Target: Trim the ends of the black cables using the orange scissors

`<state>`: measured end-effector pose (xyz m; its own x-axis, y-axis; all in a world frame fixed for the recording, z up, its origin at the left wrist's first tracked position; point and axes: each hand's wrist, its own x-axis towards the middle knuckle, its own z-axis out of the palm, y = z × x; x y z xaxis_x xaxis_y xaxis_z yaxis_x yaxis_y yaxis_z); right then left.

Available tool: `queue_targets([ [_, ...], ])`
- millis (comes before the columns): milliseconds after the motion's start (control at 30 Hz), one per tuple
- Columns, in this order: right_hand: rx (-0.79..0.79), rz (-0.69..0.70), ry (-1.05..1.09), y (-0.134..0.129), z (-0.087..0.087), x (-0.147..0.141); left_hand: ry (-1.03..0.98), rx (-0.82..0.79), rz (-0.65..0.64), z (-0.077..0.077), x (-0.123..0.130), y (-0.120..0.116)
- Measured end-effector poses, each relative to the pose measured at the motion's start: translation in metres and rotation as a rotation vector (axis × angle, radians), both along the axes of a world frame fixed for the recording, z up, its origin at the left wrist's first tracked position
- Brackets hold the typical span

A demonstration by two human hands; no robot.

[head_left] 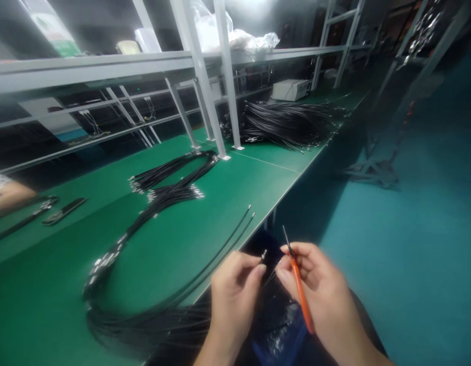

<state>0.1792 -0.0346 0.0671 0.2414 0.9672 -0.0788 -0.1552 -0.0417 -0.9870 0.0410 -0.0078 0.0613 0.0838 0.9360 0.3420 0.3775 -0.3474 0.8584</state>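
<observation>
Orange-handled tool (303, 300), clamped in the right hand (325, 287)
Left hand (233, 290) pinches, seemingly, a cable tip (263, 255); any next move needs steady grip.

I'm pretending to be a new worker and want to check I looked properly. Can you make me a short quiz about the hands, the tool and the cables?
1. What colour is the handle of the tool in the right hand?
A) Blue
B) Orange
C) White

2. True or false: the left hand is empty.

3. Fill in the missing word: the long cables looping over the green bench are ____.

Key: 1. B. 2. False, it pinches a small metal-tipped piece. 3. Black.
</observation>
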Motion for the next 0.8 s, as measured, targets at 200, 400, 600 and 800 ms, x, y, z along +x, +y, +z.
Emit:
queue_targets([
  [200,0.042,-0.010,0.112,0.012,0.006,-0.010,0.089,0.004,-0.026,0.002,0.004,-0.006],
  [400,-0.007,0.008,0.173,0.009,0.004,-0.010,0.062,-0.026,-0.031,0.004,0.004,-0.006],
  [600,0.024,-0.015,0.138,0.011,0.005,-0.010,0.073,-0.028,-0.038,0.005,0.005,-0.007],
  [800,0.056,-0.018,0.036,0.008,-0.002,-0.011,-0.098,-0.238,-0.095,0.006,0.001,-0.004],
])
